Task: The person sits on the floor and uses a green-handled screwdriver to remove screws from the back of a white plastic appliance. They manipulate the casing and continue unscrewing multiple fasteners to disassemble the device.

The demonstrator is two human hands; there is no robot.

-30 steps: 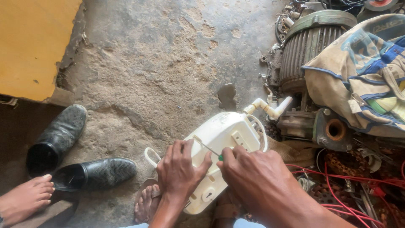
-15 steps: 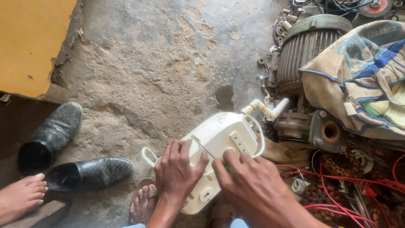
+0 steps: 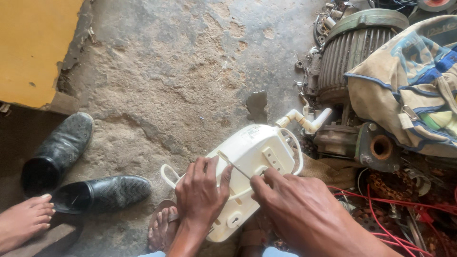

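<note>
- The white plastic appliance housing (image 3: pixel 250 173) lies on the rough concrete floor (image 3: pixel 190 81) between the person's feet, flat face up; its long axis runs diagonally, from the lower end near the sandalled foot (image 3: pixel 162 228) up to the right, where a white pipe fitting (image 3: pixel 304 121) sticks out toward the ribbed motor (image 3: pixel 352 52).
- The left hand (image 3: pixel 200 192) lies spread over the housing's lower half, fingers curled on its face — seemingly to keep it from sliding.
- The right hand (image 3: pixel 304 214) pinches a thin metal tool (image 3: pixel 233 165), likely a screwdriver, fingertips pressed together on its shaft; the tool lies across the housing, tip pointing up-left.
- A white cord loop (image 3: pixel 166 175) curls out at the housing's left edge.
- Farther out: two black shoes (image 3: pixel 71 166) and another person's bare foot (image 3: pixel 24 221) at left, a cloth sack (image 3: pixel 409 85) over the motor, red wires (image 3: pixel 395 202) at right.
</note>
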